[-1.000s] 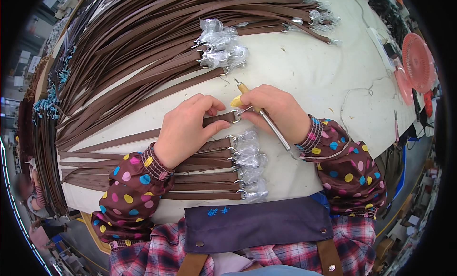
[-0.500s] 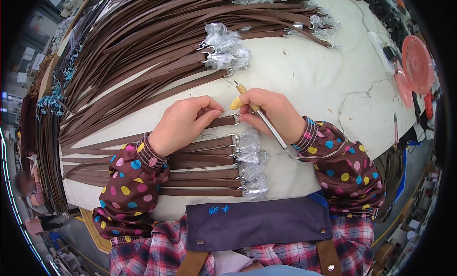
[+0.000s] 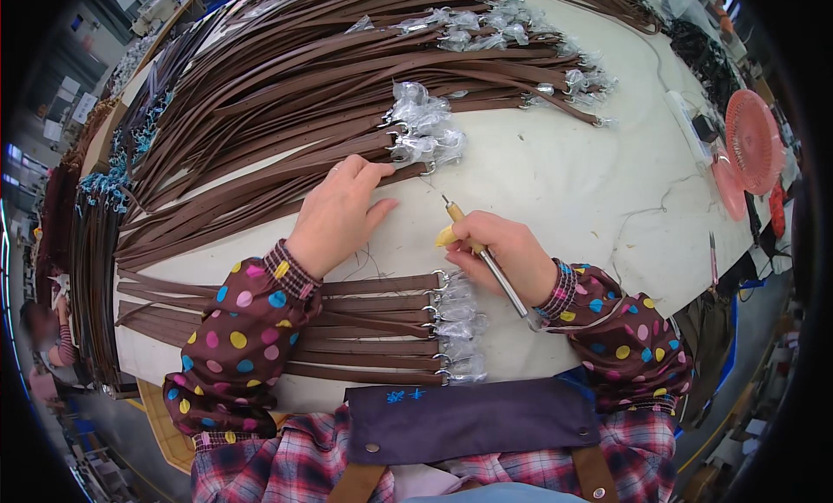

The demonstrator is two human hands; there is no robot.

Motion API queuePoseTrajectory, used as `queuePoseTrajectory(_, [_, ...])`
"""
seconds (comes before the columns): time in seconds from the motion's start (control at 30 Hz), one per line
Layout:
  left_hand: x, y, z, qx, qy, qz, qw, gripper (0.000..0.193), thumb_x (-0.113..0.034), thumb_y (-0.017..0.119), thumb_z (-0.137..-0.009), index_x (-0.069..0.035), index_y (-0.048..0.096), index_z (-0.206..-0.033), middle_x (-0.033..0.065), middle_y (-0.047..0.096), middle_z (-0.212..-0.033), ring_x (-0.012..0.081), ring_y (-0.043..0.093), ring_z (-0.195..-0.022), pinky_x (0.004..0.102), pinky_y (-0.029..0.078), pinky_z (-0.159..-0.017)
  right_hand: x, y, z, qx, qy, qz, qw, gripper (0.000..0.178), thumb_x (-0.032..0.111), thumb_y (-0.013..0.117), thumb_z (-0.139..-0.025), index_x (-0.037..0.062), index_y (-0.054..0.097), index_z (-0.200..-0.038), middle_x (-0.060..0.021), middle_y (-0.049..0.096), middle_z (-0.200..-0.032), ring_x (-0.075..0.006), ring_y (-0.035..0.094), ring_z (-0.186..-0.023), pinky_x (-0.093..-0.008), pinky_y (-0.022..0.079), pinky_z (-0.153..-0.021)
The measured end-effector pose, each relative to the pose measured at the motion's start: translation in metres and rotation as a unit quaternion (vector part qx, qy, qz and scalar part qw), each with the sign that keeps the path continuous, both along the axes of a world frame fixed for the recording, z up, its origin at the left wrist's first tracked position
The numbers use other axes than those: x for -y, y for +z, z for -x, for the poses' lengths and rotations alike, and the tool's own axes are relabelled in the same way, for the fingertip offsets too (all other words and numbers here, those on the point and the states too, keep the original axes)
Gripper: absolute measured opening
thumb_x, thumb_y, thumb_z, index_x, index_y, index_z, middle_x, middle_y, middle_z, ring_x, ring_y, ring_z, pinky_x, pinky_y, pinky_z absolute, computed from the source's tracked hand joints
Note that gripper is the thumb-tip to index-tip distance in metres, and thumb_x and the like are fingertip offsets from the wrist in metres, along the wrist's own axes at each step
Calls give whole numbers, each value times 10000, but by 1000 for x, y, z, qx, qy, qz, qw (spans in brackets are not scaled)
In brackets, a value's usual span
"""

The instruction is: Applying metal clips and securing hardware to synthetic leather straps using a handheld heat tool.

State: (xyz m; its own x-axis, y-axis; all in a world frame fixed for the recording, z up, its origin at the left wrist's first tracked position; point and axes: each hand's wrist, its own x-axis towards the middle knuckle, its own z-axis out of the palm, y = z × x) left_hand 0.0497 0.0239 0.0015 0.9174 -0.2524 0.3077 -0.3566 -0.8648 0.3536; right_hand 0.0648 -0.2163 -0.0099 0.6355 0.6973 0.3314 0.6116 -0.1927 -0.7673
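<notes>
My left hand [image 3: 340,215] is open, thumb apart from the fingers. Its fingertips reach to a brown strap [image 3: 382,181] on the near side of a larger pile; whether they touch it I cannot tell. Closed in a pinch, my right hand [image 3: 508,253] holds a pen-shaped soldering iron [image 3: 503,282] with a thin metal tip, tan grip, silver shaft and cord. Its tip points up and away, short of the strap's ringed end. A yellow cover shows at the pinching fingers. Closer to me lies a row of brown straps [image 3: 382,328] with metal rings and clear plastic wrapping [image 3: 460,316].
A large pile of brown straps [image 3: 286,95] fills the far left of the white table [image 3: 555,173], with plastic-wrapped ends [image 3: 425,125]. Teal ties [image 3: 104,184] hang at the left edge. To the right stand a pink basket [image 3: 751,143] and a white power strip [image 3: 688,121].
My left hand has gone from a pinch beside a ringed strap to spread fingers near the farther pile. That strap is gone from between my hands. The view has shifted slightly.
</notes>
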Motion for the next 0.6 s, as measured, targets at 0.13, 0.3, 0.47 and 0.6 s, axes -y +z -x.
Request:
queuePoseTrajectory(0.13, [-1,-11,-4,-27,43,11,999,279,-166,687,-805,-59,579,-1039,93,556,-934,250,588,-849,347,488,-711,4,2,-8,44,-66,-11,997,242,8,676,-758,57,563,-966,-97,576,-825,-252,586,-692,-311,485,-622])
queuePoseTrajectory(0.3, [2,1,30,-55,-29,4,998,193,-159,696,-783,-68,569,-896,79,558,-895,279,570,-814,355,480,-697,6,8,-19,138,-54,10,989,318,31,701,-725,68,560,-1008,-109,579,-880,-289,578,-767,-340,486,-654])
queuePoseTrajectory(0.47, [5,-6,38,44,-35,-98,994,135,-127,659,-809,-60,561,-875,74,557,-812,289,569,-789,359,478,-686,-3,-2,-25,166,-3,13,986,330,17,718,-721,52,560,-1009,-120,565,-878,-278,555,-752,-324,470,-666])
queuePoseTrajectory(0.6, [7,5,37,-142,5,111,984,109,-83,637,-826,-47,585,-915,84,554,-798,270,570,-765,341,480,-686,0,-2,-24,116,-10,29,993,303,-9,694,-736,42,555,-1000,-116,557,-857,-274,556,-747,-319,473,-665])
